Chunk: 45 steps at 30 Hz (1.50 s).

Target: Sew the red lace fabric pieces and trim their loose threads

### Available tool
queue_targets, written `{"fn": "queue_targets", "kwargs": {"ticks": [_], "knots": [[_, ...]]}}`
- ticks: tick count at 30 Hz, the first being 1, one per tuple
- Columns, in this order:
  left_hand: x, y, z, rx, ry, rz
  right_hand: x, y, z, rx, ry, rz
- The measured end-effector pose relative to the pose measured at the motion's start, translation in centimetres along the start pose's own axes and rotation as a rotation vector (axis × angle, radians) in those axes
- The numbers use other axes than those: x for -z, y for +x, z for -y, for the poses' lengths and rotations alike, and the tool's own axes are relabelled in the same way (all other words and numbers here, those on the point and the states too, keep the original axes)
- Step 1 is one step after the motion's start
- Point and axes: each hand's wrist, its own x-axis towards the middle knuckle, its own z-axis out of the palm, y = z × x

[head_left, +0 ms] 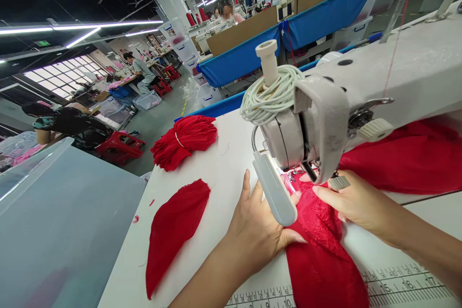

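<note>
A red lace-trimmed garment piece (317,255) lies under the needle area of a white sewing machine (415,53) and hangs toward me over the printed ruler. My left hand (256,221) rests flat with fingers spread, its thumb on the red fabric; a grey lamp (276,187) hides some of its fingers. My right hand (346,197) pinches the lace edge close to the presser foot, its fingertips partly hidden by the machine head. On the left of the tabletop lie a loose red cut piece (176,231) and a tied bundle of red pieces (186,139).
More red fabric (407,159) lies beneath the machine arm. A translucent plastic bin (72,221) stands against the table's left side. Coiled pale cable (272,96) sits on the machine head. Beyond are blue cloth troughs (241,62), other workstations and seated people.
</note>
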Motion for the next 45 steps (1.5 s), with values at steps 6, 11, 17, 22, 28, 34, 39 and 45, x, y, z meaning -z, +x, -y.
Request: {"fn": "queue_targets", "kwargs": {"ticks": [6, 11, 17, 22, 28, 34, 39, 45], "knots": [[-0.1, 0.1, 0.0, 0.002, -0.043, 0.005, 0.1, -0.3, 0.8, 0.023, -0.016, -0.040], [-0.2, 0.2, -0.1, 0.014, -0.043, -0.022, 0.0, -0.4, 1.1, 0.038, -0.001, -0.025], [-0.3, 0.1, 0.2, 0.015, -0.046, -0.015, -0.1, -0.3, 1.3, 0.007, 0.075, 0.014], [-0.3, 0.4, 0.5, 0.014, -0.050, 0.033, 0.0, -0.3, 1.0, 0.004, 0.112, 0.014], [-0.7, 0.9, 0.2, -0.061, -0.118, -0.060, 0.2, -0.3, 0.5, -0.007, 0.129, 0.062], [-1.0, 0.8, -0.1, -0.080, -0.127, -0.080, 0.2, -0.2, 0.3, 0.058, 0.038, 0.063], [-0.4, 1.4, -0.2, -0.029, -0.191, -0.064, 0.1, -0.4, 0.8, 0.048, 0.049, 0.129], [-0.5, 1.4, 0.1, -0.058, -0.192, -0.072, 0.4, -0.8, 0.7, -0.006, 0.234, 0.221]]}}
